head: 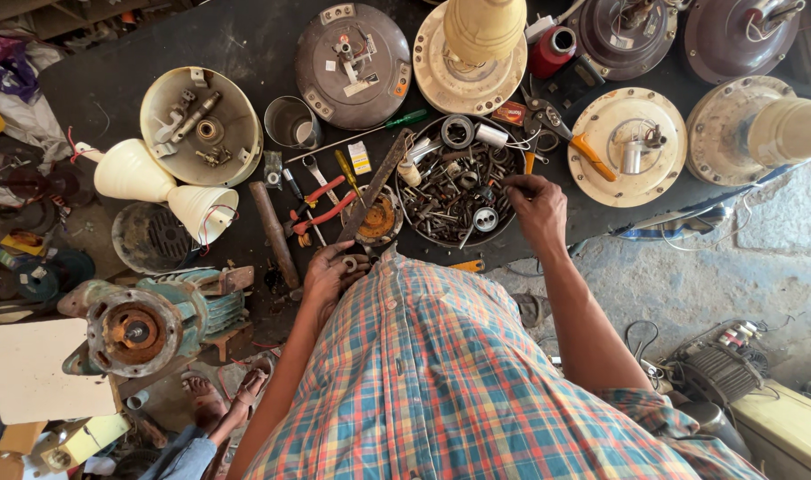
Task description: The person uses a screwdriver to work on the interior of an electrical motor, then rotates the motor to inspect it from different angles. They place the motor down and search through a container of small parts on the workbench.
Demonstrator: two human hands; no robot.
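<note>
My right hand point(534, 209) reaches into a round metal bowl point(459, 182) full of nuts, bolts and small parts, fingertips pinched at its right side; whether they hold a piece is unclear. My left hand point(332, 271) rests at the table's near edge, closed around small metal ring-shaped parts. Just above it lie a long flat metal file point(377, 182) and a rusty round bearing plate point(376, 219). A plaid shirt point(450, 382) fills the lower middle of the head view.
Fan motor housings point(352, 62) and cream covers point(626, 147) crowd the dark table point(245, 44). Red-handled pliers point(321, 204), a green screwdriver point(396, 120), a metal cup point(290, 120) and a hammer handle point(274, 236) lie left of the bowl. A green motor point(147, 320) sits lower left.
</note>
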